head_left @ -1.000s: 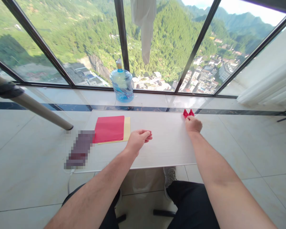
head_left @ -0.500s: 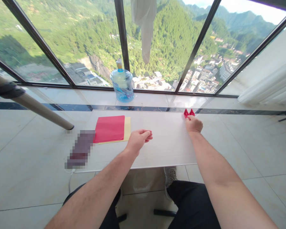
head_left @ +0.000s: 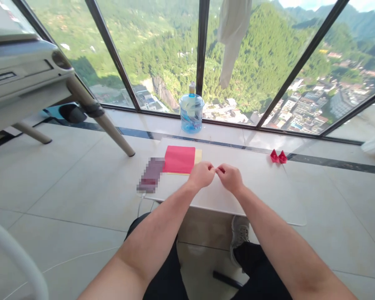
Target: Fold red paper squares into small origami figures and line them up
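Observation:
My left hand (head_left: pixel 201 175) and my right hand (head_left: pixel 230 178) are both curled closed and meet fingertip to fingertip over the middle of a low white table (head_left: pixel 268 196). Nothing shows between the fingers. A stack of red paper on yellowish paper (head_left: pixel 179 159) lies just left of my left hand. Two small folded red paper pieces (head_left: pixel 278 156) sit at the table's far right edge, well apart from my right hand. A blurred dark flat object (head_left: pixel 151 180) rests at the table's left edge.
A blue water jug (head_left: pixel 191 113) stands on the sill by the tall windows. A white cloth (head_left: pixel 233 37) hangs above it. A grey table with slanted legs (head_left: pixel 100 114) is at the left. A white curved bar (head_left: pixel 15 258) shows at the bottom left. My shoe (head_left: pixel 239 233) is under the table.
My right hand let go of the folded red pieces and came back to the table's middle to meet my left hand. The view swung to the left.

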Demonstrator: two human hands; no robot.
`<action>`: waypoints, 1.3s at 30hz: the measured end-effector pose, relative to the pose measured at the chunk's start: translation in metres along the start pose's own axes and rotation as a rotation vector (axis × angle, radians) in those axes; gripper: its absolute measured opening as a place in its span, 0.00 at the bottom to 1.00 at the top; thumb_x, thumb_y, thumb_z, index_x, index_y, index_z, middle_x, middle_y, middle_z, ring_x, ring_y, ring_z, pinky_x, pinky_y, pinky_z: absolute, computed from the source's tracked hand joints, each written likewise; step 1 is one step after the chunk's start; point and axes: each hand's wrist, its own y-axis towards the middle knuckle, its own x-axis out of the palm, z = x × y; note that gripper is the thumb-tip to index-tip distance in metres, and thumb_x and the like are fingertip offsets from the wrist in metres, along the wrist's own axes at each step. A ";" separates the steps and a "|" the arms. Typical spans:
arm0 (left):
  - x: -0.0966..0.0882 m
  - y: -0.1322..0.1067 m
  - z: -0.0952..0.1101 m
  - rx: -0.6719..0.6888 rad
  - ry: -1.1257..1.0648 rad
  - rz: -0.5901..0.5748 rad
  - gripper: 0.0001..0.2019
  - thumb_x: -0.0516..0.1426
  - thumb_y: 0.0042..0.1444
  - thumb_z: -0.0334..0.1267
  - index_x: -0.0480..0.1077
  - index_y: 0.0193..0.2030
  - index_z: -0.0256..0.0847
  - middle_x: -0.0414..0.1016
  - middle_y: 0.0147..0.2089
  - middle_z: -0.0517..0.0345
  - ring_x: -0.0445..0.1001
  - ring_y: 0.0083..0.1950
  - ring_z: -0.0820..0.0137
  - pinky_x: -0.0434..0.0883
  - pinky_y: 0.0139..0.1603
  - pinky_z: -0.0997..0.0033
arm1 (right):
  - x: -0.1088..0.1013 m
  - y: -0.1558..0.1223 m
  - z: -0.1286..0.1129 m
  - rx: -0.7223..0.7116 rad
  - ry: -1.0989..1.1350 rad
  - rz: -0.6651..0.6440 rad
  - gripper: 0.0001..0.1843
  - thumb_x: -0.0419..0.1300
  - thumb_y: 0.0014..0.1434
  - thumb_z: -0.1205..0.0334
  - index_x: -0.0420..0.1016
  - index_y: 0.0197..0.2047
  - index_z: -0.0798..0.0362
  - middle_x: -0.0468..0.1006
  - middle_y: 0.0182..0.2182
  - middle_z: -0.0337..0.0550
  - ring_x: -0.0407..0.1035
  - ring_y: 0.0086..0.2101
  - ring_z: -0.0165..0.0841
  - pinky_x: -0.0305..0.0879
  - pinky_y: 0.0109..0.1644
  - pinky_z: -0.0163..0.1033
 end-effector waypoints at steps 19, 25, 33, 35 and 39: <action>-0.074 0.010 -0.025 -0.201 0.241 -0.022 0.03 0.56 0.52 0.35 0.71 0.31 0.42 0.80 0.35 0.53 0.75 0.36 0.65 0.64 0.32 0.70 | 0.040 0.049 -0.087 -0.197 -0.117 -0.470 0.07 0.64 0.58 0.58 0.83 0.38 0.49 0.83 0.44 0.45 0.74 0.46 0.39 0.66 0.47 0.37; -0.072 0.011 -0.024 -0.223 0.182 -0.006 0.01 0.57 0.52 0.36 0.68 0.31 0.42 0.79 0.34 0.53 0.75 0.35 0.65 0.64 0.31 0.71 | 0.040 0.048 -0.087 -0.230 -0.155 -0.459 0.11 0.60 0.62 0.55 0.83 0.40 0.49 0.83 0.41 0.46 0.73 0.45 0.40 0.64 0.43 0.38; -0.068 0.011 -0.022 -0.068 0.230 0.166 0.04 0.56 0.55 0.34 0.69 0.29 0.42 0.78 0.33 0.51 0.75 0.37 0.62 0.68 0.38 0.66 | 0.043 0.043 -0.082 -0.319 -0.203 -0.382 0.14 0.52 0.68 0.63 0.81 0.40 0.49 0.82 0.41 0.45 0.72 0.43 0.37 0.62 0.40 0.37; -0.067 0.009 -0.017 0.064 0.243 0.352 0.05 0.55 0.57 0.34 0.70 0.30 0.42 0.78 0.35 0.50 0.75 0.40 0.60 0.69 0.44 0.63 | 0.038 0.043 -0.083 -0.315 -0.238 -0.281 0.15 0.51 0.68 0.64 0.80 0.41 0.50 0.82 0.41 0.45 0.72 0.42 0.36 0.62 0.40 0.36; -0.067 0.003 -0.004 0.366 0.170 0.701 0.07 0.57 0.59 0.39 0.73 0.40 0.40 0.78 0.46 0.47 0.73 0.54 0.58 0.65 0.61 0.55 | 0.010 0.043 -0.081 -0.299 -0.220 0.008 0.15 0.49 0.70 0.63 0.78 0.41 0.50 0.81 0.43 0.47 0.73 0.41 0.35 0.62 0.42 0.36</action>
